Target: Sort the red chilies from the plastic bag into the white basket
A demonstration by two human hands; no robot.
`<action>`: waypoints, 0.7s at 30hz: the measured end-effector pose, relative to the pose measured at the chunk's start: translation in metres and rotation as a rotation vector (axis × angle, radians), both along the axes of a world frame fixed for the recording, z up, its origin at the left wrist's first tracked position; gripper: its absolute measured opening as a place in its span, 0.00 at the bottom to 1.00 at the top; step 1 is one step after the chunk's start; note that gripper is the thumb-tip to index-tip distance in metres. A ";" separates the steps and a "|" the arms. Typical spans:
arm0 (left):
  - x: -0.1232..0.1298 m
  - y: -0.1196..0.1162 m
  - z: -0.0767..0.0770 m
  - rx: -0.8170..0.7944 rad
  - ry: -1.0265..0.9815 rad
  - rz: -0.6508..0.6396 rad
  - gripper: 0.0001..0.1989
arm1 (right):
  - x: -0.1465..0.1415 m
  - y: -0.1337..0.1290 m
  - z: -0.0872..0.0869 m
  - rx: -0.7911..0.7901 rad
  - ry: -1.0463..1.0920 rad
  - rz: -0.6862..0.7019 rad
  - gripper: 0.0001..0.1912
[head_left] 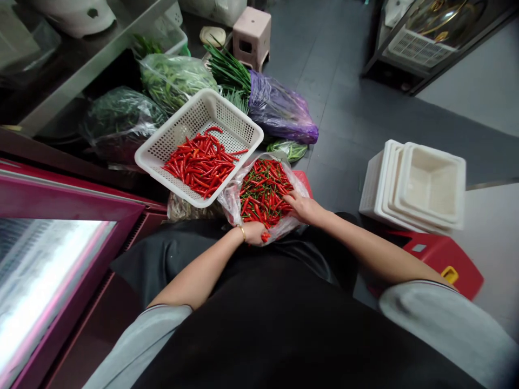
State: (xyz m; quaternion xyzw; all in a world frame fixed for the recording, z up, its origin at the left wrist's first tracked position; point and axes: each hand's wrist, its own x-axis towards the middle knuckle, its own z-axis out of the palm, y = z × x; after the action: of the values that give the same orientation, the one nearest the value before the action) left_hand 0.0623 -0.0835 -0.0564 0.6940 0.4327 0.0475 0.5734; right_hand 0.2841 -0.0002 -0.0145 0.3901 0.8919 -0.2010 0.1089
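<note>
A clear plastic bag stands open in front of my lap, full of red chili peppers with green stems. My left hand, with a gold bracelet at the wrist, is closed at the bag's near edge, and red chili peppers stick out from its fingers. On the bag's right side my right hand pinches at the chili peppers, its fingertips partly hidden among them. Beside the bag, to the left, a white perforated basket holds a heap of red chili peppers without visible green stems.
Bags of leafy greens and a purple-wrapped bundle lie beyond the basket. A pink stool stands farther back. Stacked white baskets and a red container are at right. A lit pink-framed cabinet borders the left.
</note>
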 end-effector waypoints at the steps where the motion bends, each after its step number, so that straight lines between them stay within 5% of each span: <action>1: 0.008 -0.007 -0.001 0.028 0.002 -0.021 0.14 | 0.008 -0.008 0.003 -0.010 -0.058 0.014 0.21; 4: 0.017 -0.015 0.002 0.039 -0.016 -0.011 0.13 | 0.023 -0.016 0.011 -0.034 -0.168 0.071 0.12; 7: -0.003 0.001 0.015 -0.030 -0.066 0.052 0.10 | 0.014 -0.012 0.015 0.082 -0.159 0.052 0.14; 10: -0.032 0.023 0.030 -0.208 -0.259 0.295 0.06 | -0.015 -0.006 0.009 0.172 -0.100 0.148 0.15; 13: -0.048 0.037 0.038 -0.334 -0.526 0.603 0.14 | -0.038 0.002 -0.002 0.128 -0.088 0.248 0.14; 21: -0.008 0.045 0.023 -0.151 -0.749 0.877 0.18 | -0.048 0.018 0.003 -0.104 0.471 -0.298 0.11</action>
State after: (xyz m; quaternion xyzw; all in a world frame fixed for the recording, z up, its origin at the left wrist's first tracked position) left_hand 0.0544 -0.0381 -0.0330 0.3431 0.4497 0.4917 0.6620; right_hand 0.2357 0.0177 -0.0116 0.4533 0.8140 -0.3454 -0.1125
